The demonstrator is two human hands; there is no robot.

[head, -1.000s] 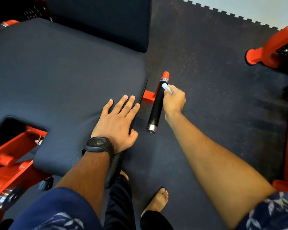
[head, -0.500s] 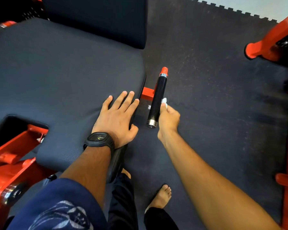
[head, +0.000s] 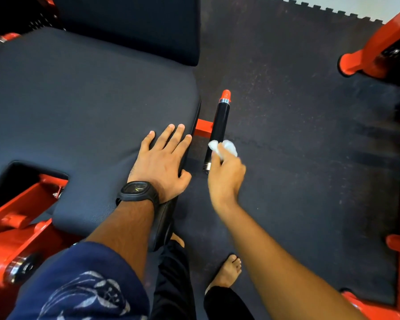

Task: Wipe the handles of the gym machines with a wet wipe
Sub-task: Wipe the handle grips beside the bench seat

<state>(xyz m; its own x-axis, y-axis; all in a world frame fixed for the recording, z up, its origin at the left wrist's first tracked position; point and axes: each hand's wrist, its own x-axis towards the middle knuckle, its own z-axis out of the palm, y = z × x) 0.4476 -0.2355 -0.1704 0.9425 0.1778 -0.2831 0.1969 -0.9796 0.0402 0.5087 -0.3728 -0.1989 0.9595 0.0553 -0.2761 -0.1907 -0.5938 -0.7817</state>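
A black handle point(head: 220, 122) with a red tip and steel end rings sticks out beside the machine's dark padded seat point(head: 83, 107), fixed to it by a short red bracket point(head: 203, 130). My right hand point(head: 225, 175) grips a crumpled white wet wipe point(head: 224, 146) against the handle's near end, and its fingers cover part of that end. My left hand point(head: 164, 162), with a black watch on its wrist, rests flat on the seat's right edge with the fingers spread.
The red machine frame point(head: 12, 232) runs under the seat at lower left. More red frame parts point(head: 374, 51) stand at the upper right and along the right edge. Dark rubber floor mats point(head: 298, 146) lie to the right. A bare foot point(head: 228, 272) stands below my right hand.
My right hand slid the wipe down the handle from near the red tip to the near end. The wipe now bunches out above my fingers. My left hand stayed on the seat.
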